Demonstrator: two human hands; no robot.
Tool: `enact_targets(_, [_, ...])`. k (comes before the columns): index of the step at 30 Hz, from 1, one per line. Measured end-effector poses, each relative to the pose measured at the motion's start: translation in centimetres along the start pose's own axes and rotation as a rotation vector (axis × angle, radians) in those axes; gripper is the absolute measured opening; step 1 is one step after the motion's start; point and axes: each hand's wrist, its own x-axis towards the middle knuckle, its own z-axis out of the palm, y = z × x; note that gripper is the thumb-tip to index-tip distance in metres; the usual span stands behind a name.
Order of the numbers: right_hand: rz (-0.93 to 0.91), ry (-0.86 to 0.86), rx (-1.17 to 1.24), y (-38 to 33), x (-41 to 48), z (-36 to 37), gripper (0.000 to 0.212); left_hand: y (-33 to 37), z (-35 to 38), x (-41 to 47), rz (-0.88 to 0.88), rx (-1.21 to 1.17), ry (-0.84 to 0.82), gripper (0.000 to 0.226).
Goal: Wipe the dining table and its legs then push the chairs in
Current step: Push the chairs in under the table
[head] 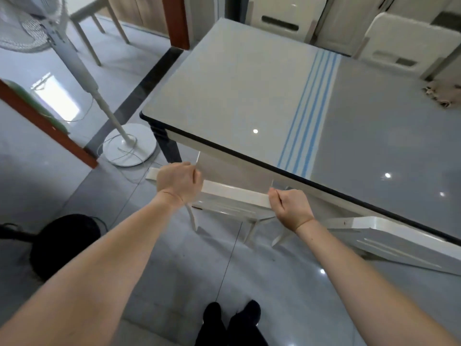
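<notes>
The glossy dining table [249, 91] has a grey-and-white top with blue stripes and a black rim. A white chair [234, 194] stands at its near side, seat mostly under the tabletop. My left hand [178, 182] grips the left end of the chair's top rail. My right hand [290, 206] grips the rail's right end. A crumpled cloth [440, 94] lies on the table at the far right. A second white chair [399, 239] stands to the right along the same side.
A standing fan [128, 144] with loose cord stands on the tiled floor left of the table's dark leg [166, 143]. Two more white chairs [282, 18] are at the table's far side. A black round object [64, 243] sits on the floor at left. My feet [232, 313] are below.
</notes>
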Motion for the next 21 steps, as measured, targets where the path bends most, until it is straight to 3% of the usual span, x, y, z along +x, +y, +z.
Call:
enact_targets(10, [0.149, -0.11, 0.039, -1.9, 2.4, 0.0, 0.058, -2.0, 0.4, 3.2, 0.043, -0.009, 0.052, 0.048])
enact_targets(17, [0.575, -0.106, -0.017, -5.3, 4.0, 0.6, 0.052, -3.6, -0.2, 4.4, 0.104, -0.111, 0.007, 0.053])
enact_targets(21, [0.634, -0.058, -0.01, -7.2, 5.4, 1.3, 0.05, -5.7, -0.3, 6.4, 0.167, -0.114, -0.027, 0.059])
